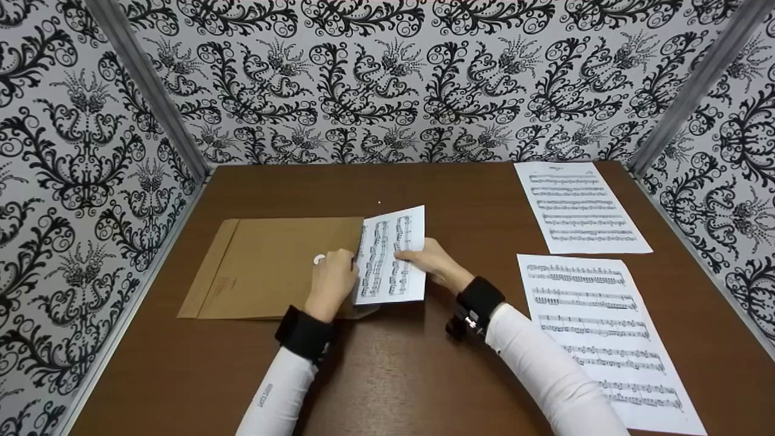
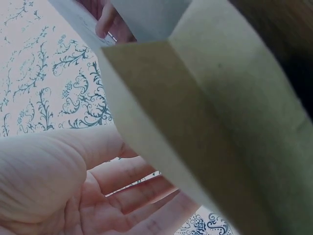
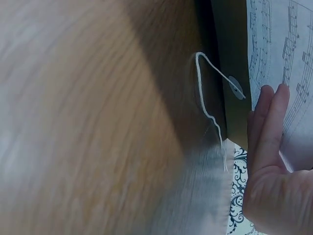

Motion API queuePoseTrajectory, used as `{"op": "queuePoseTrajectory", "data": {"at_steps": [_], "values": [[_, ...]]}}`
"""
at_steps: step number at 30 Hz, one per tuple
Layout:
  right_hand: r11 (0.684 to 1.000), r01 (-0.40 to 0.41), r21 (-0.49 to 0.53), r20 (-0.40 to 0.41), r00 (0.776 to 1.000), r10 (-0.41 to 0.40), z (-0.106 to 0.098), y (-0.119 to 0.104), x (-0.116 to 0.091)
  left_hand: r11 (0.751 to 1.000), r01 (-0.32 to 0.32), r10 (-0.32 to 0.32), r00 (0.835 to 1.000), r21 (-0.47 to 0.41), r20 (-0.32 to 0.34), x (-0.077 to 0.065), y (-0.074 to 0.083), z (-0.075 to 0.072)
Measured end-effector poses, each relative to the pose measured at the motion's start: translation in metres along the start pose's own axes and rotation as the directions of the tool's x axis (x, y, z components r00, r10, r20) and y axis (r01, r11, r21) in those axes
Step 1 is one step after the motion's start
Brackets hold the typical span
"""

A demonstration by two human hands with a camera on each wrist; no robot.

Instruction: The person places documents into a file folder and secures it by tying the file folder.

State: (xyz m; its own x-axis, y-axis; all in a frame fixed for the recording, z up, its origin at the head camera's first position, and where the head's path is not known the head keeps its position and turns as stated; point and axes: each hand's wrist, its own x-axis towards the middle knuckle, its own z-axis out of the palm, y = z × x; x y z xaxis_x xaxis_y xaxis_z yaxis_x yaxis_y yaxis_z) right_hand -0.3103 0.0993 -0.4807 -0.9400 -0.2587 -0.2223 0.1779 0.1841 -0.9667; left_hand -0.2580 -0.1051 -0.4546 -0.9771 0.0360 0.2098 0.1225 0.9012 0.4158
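Observation:
A brown kraft envelope [image 1: 272, 266] lies flat at the left of the table, its opening to the right. My left hand [image 1: 333, 275] grips the envelope at that open end; the left wrist view shows the mouth's brown edge [image 2: 176, 117] held apart in a fold. Printed sheet music [image 1: 393, 254] sits with its left edge at the mouth, and how far it reaches inside is hidden. My right hand [image 1: 433, 259] pinches the sheet's right side, thumb on top and fingers underneath. A white string [image 3: 199, 83] hangs from a round button [image 3: 236, 88] on the envelope.
Two more music sheets lie on the right of the brown table [image 1: 387, 375]: one far sheet [image 1: 581, 209] and one near sheet [image 1: 605, 339], partly under the right sleeve. Patterned walls [image 1: 387, 79] enclose the table at the back and sides.

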Motion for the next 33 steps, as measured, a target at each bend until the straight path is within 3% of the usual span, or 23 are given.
{"op": "queuePoseTrajectory", "data": {"at_steps": [12, 21, 33], "values": [[0.998, -0.009, 0.066, 0.012, 1.000, 0.008, 0.004, 0.003, 0.004, 1.000, 0.001, -0.001, 1.000, -0.008, 0.001, -0.001, 0.000, 0.002], [0.990, -0.001, 0.144, 0.068, 0.998, -0.009, -0.006, 0.002, -0.003, 1.000, -0.013, 0.014, 1.000, 0.009, -0.023, -0.002, 0.000, 0.003], [0.979, -0.086, 0.187, 0.028, 0.996, 0.082, -0.024, -0.004, -0.021, 1.000, -0.026, 0.026, 0.999, -0.006, -0.036, -0.003, 0.000, 0.004]]}}
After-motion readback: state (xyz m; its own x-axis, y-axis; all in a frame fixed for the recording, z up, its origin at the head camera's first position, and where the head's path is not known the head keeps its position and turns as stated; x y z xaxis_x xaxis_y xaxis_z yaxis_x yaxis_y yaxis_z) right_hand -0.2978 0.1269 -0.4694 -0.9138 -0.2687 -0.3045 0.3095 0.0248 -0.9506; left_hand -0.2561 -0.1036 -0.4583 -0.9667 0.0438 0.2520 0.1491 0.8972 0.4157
